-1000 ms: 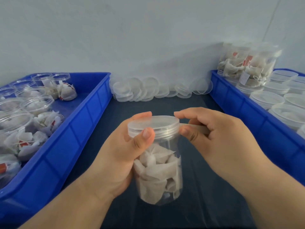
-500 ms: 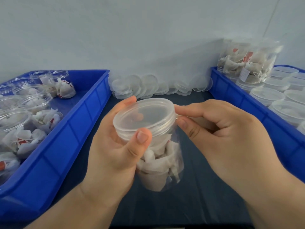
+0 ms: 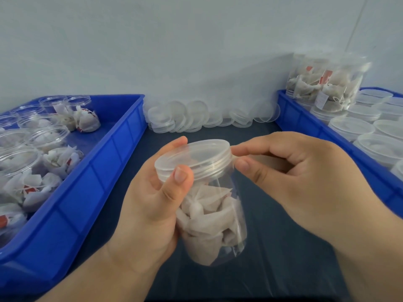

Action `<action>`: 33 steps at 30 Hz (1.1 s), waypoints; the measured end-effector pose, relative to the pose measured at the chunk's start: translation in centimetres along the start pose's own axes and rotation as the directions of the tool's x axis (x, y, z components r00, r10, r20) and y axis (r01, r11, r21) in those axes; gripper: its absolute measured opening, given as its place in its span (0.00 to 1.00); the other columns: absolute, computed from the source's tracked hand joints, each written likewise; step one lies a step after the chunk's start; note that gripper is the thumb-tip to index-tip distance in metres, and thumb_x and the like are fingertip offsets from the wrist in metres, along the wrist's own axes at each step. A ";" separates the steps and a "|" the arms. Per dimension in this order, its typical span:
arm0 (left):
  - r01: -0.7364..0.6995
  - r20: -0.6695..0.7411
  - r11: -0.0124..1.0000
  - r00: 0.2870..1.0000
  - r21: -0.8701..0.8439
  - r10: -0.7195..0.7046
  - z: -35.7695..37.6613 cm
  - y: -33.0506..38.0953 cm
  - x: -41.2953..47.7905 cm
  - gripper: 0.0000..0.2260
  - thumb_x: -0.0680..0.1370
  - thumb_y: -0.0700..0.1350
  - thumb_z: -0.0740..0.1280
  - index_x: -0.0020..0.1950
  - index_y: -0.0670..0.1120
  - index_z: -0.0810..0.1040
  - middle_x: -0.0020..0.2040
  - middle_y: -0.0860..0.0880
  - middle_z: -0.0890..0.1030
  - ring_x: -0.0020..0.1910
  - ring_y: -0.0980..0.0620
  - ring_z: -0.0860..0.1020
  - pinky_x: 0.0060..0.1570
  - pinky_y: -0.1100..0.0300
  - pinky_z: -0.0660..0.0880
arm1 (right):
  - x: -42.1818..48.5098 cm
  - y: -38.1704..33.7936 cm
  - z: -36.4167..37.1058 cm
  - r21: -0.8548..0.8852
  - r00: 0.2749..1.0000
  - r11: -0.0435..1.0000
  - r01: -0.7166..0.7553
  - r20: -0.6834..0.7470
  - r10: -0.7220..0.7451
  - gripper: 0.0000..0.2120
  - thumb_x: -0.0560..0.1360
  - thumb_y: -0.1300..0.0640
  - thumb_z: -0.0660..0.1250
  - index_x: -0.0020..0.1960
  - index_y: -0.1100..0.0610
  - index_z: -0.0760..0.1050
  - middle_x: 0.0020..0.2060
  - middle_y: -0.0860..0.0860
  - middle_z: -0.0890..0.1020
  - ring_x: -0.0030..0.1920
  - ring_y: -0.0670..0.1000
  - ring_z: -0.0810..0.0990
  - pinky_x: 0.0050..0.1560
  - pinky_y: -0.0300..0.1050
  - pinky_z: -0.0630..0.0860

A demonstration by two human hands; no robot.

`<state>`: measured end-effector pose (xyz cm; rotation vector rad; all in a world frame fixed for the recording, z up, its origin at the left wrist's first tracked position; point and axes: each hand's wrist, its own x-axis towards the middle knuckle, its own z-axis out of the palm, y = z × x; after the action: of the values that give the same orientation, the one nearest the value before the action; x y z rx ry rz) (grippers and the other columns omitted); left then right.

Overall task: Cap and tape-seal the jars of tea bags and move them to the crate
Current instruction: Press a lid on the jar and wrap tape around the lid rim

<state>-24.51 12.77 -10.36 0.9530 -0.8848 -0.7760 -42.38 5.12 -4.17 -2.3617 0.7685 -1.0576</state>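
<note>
A clear plastic jar (image 3: 214, 216) filled with white tea bags is held above the dark table, tilted slightly, with a translucent cap (image 3: 194, 159) on it. My left hand (image 3: 150, 201) grips the jar near its top, thumb on the cap's side. My right hand (image 3: 298, 177) is at the cap's right edge, thumb and forefinger pinching a thin clear strip of tape (image 3: 235, 159) against the rim; the strip is hard to make out. A blue crate (image 3: 309, 125) at the right holds several capped jars.
A blue crate (image 3: 104, 171) on the left holds several uncapped jars of tea bags. Loose translucent lids (image 3: 196, 116) lie in a row along the back wall. Two stacked jars (image 3: 322, 83) stand at the right crate's far corner. Dark table surface (image 3: 283, 269) lies below the hands.
The jar tilted toward me and then back more upright, turning in my left hand. My right hand stayed at the cap's right edge, fingers now pinching closer to the rim.
</note>
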 end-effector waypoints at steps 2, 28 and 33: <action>-0.001 -0.007 1.000 1.000 0.027 0.001 0.0 0.0 0.0 0.51 0.53 0.70 0.82 0.70 0.47 0.76 0.61 0.43 0.84 0.62 0.40 0.82 0.66 0.34 0.72 | 0.4 0.3 -0.3 0.031 0.999 0.999 -0.035 0.035 0.034 0.10 0.67 0.35 0.64 0.45 0.32 0.80 0.43 0.25 0.79 0.46 0.27 0.77 0.45 0.17 0.65; 0.161 -0.121 0.956 0.983 0.247 -0.134 -0.1 -0.4 -0.1 0.44 0.45 0.74 0.80 0.60 0.66 0.79 0.54 0.61 0.85 0.52 0.55 0.85 0.56 0.50 0.80 | 0.2 2.0 0.8 -0.168 0.983 0.986 0.009 0.182 0.022 0.14 0.72 0.43 0.61 0.57 0.34 0.76 0.49 0.30 0.77 0.47 0.34 0.76 0.48 0.24 0.68; 0.141 -0.022 0.964 0.990 0.224 -0.139 -0.4 0.3 0.0 0.50 0.47 0.71 0.82 0.67 0.63 0.74 0.57 0.61 0.84 0.56 0.57 0.84 0.57 0.54 0.77 | 0.4 2.2 1.8 -0.111 0.991 0.993 -0.043 0.123 0.056 0.24 0.66 0.31 0.54 0.58 0.34 0.75 0.49 0.29 0.75 0.47 0.33 0.76 0.48 0.24 0.68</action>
<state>-24.11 13.04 -10.19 1.2286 -0.9206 -0.8034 -41.45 3.50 -6.30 -2.4591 0.8523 -0.8576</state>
